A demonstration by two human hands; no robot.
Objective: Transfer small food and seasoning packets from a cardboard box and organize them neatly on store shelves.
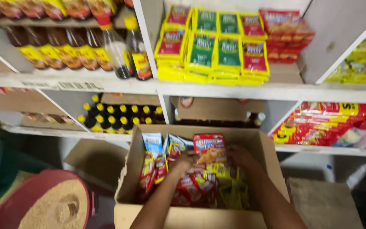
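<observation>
Cardboard box (267, 169) sits open below the white shelf (217, 90), packed with red seasoning sachets (191, 184). Inside it, left hand (186, 163) and right hand (239, 156) together clasp one upright red sachet (209, 148) at the box's back; blur hides each finger's grip.

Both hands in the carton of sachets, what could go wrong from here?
1. The left hand and right hand close around one red packet in the packed cardboard box; neighbouring packets may get dragged out or creased.
2. Packets lean loosely at the left of the box, so they might topple.
3. The picture is blurred, so the grip cannot be judged; the packet may slip.
</observation>
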